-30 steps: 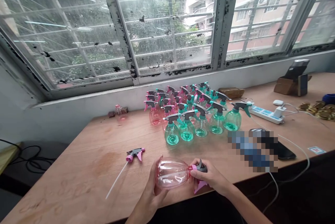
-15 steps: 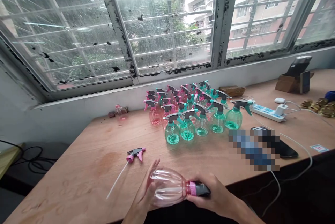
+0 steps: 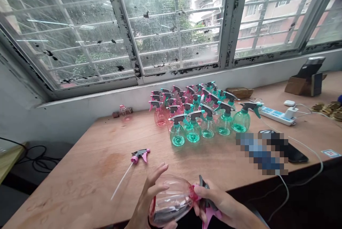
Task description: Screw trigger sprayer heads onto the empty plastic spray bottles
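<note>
A clear pink spray bottle (image 3: 173, 200) lies sideways between my hands at the table's front edge. My left hand (image 3: 149, 197) is wrapped round its base end, thumb and fingers on either side. At the neck, my right hand (image 3: 216, 200) grips the pink collar of the black-and-pink spray head, whose trigger (image 3: 212, 216) points down. Part of the collar is hidden by my fingers. On the wood to the left lies a loose pink and grey spray head (image 3: 140, 155) with a white dip tube (image 3: 121, 182).
Several green and pink spray bottles (image 3: 192, 132) stand grouped near the window. A small pink bottle (image 3: 125, 113) is at the back left. To the right are a power strip (image 3: 278, 115), a phone (image 3: 295, 154), a blurred-out item (image 3: 259, 154), cables and a cardboard box (image 3: 295, 84).
The bottle's spray head has turned, so its trigger now shows below my right hand. My right fingers have shifted onto the collar. My left hand has changed its hold on the base.
</note>
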A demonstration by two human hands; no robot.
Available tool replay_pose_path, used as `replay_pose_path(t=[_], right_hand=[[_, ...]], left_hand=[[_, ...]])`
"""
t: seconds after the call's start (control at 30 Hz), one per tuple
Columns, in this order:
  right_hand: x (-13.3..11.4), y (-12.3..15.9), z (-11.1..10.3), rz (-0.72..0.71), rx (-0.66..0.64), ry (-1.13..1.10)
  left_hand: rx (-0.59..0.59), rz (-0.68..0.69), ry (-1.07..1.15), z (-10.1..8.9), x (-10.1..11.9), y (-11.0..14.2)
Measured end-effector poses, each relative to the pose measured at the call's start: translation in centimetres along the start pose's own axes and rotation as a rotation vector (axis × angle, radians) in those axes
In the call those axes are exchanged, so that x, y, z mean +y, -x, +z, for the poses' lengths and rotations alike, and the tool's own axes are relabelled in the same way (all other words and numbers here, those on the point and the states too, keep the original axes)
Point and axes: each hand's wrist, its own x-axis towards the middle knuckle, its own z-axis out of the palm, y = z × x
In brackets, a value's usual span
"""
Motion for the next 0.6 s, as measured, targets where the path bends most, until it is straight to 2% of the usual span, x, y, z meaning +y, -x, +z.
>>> replay_pose_path(t=[0.13,0.23,0.3,0.33,0.4,0.47,0.53,0.6], right_hand=[[0.0,0.4,0.0,-0.097,0.055,0.075],[-0.9,1.3,-0.2,-0.334,0.153,0.471],[-1.4,1.8,-0.2,-0.505,0.164,0.797],[-1.4,1.9,-0.2,-0.544,0.154,0.887],[-1.1,1.8,0.1,-0.479,0.160,0.818],[-0.2,1.4,0.3,-0.261,0.172,0.495],[0.8,0.8,0.5,-0.020,0.102,0.176],[1.4,0.5,0.6,0.087,0.032,0.032]], left_hand=[[0.043,0.036,0.013,0.5,-0.7,-0.5],[0.056,0.002,0.133,0.7,-2.5,-1.4],[0.074,-0.088,0.220,0.7,-3.6,-1.9],[0.100,-0.141,0.227,0.7,-3.8,-2.1],[0.167,-0.202,0.161,0.9,-3.2,-2.0],[0.213,-0.149,0.021,1.4,-1.5,-1.5],[0.263,0.041,-0.110,1.9,0.4,-0.6],[0.237,0.264,-0.190,2.3,1.8,0.0]])
